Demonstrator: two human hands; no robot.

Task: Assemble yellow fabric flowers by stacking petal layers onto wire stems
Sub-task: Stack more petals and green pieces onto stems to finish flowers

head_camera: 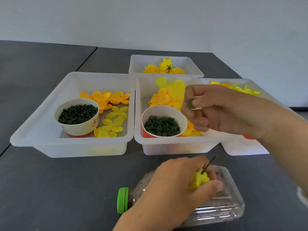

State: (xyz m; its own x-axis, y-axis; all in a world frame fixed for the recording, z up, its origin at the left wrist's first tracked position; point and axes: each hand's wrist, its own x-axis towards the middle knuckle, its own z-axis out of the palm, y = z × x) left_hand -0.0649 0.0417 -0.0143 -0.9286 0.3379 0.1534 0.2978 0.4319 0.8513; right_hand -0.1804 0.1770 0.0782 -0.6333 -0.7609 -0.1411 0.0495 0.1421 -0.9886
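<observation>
**Four white trays, two busy hands**

Four white trays sit on the dark tabletop (50, 180). Leftmost, a tray (41, 130) holds a paper cup of dark green stems (77, 114) beside loose yellow petal layers (115, 117). Next, the middle tray (166, 147) carries a cup of green rings (162, 125). Below, the left hand (173, 185) rests on a clear bottle (225, 205), its grip pinching a half-built yellow flower (198, 180) on its wire stem (209, 164). Rightward, the right hand (221, 110) pinches a small green piece (190, 103) above the middle tray.
</observation>
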